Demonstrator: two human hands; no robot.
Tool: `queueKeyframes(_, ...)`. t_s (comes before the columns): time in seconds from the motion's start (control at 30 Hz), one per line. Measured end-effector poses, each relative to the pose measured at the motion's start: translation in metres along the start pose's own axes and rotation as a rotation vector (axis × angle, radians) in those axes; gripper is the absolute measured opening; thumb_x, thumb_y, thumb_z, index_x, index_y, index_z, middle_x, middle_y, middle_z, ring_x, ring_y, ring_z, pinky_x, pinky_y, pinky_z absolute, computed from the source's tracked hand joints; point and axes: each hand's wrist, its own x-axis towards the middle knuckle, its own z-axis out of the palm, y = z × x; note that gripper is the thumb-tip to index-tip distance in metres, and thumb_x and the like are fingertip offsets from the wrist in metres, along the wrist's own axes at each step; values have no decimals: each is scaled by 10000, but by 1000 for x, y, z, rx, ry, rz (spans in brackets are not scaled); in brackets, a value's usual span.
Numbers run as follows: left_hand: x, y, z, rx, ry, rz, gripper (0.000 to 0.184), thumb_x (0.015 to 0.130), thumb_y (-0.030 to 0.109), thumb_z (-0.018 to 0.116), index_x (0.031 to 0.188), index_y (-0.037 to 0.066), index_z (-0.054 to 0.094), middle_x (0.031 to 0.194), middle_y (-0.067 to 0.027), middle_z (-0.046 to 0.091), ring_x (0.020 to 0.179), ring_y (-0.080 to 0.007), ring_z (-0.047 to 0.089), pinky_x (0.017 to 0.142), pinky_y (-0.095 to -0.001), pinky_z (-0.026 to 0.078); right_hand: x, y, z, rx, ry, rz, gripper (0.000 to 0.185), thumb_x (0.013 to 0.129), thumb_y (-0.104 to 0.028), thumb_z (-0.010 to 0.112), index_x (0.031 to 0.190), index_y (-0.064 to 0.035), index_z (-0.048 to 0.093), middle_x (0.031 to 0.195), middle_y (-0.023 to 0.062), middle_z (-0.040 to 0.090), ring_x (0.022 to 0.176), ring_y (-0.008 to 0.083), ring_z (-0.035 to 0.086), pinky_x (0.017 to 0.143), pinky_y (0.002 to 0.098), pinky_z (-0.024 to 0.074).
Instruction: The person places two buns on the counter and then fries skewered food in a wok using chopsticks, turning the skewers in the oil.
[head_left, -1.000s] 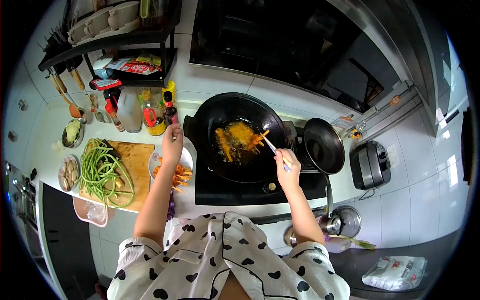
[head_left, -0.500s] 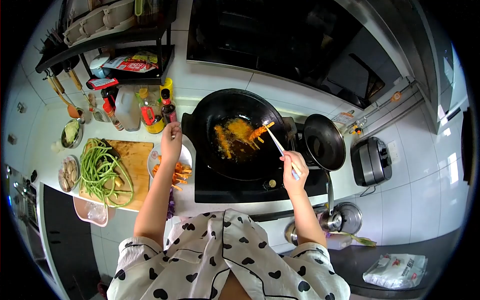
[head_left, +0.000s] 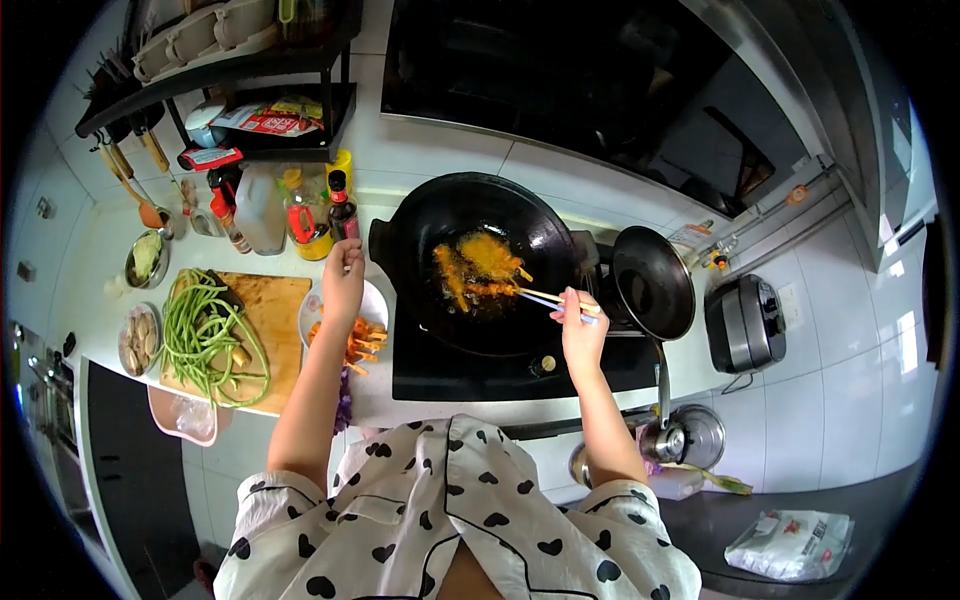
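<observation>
My right hand (head_left: 582,338) is closed around a pair of chopsticks (head_left: 542,298), whose tips reach into the black wok (head_left: 530,220) on the stove. The tips touch an orange skewered piece (head_left: 492,289) lying in the bubbling oil. Other orange pieces (head_left: 490,255) float behind it. My left hand (head_left: 345,280) hovers over the white plate (head_left: 376,302), its fingers pinched together; whether anything is between them is hidden. More orange skewers (head_left: 366,342) lie on that plate, partly covered by my left forearm.
On the left, green long beans (head_left: 205,340) lie on a wooden cutting board (head_left: 290,300). Behind the plate stand a sauce bottle (head_left: 342,208) and an oil bottle (head_left: 306,215). Right of the wok sits a frying pan (head_left: 650,280), its handle pointing toward me.
My right hand has lowered the chopsticks toward the near side of the wok. The skewered piece, held up at the right before, is now down in the oil. The left hand is nearly still.
</observation>
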Motion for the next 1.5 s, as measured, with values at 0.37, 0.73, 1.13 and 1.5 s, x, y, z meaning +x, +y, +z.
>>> queueKeyframes(0.37, -2, -4, 0, 38, 0, 2, 149, 892, 59, 532, 1033, 28, 568, 864, -7, 555, 790, -95, 482, 733, -230, 408, 30, 31, -51, 232, 134, 350, 243, 915, -181, 522, 810, 32, 576, 668, 97, 601, 494, 165, 599, 439, 236, 488)
queueKeyframes(0.73, -1, -7, 2, 12, 2, 7, 151, 885, 39, 531, 1032, 24, 566, 834, 13, 542, 770, -79, 475, 714, -211, 396, 30, 62, -83, 491, 208, 519, 259, 907, -220, 549, 841, 28, 584, 682, 97, 619, 538, 155, 621, 498, 237, 536)
queueKeyframes(1.13, -1, 2, 2, 50, 8, -14, 171, 866, 22, 527, 1034, 16, 557, 822, 4, 526, 755, -87, 473, 717, -211, 403, 12, 68, -85, 489, 104, 587, 279, 900, -255, 566, 869, 22, 588, 693, 87, 619, 559, 144, 616, 511, 239, 531)
queueKeyframes(1.5, 1, 0, 4, 51, 5, -17, 190, 860, 19, 523, 1048, -3, 548, 811, 3, 514, 747, -86, 473, 714, -206, 404, 7, 36, -72, 270, 161, 402, 227, 907, -208, 550, 865, 12, 588, 781, 92, 628, 533, 162, 615, 470, 241, 492)
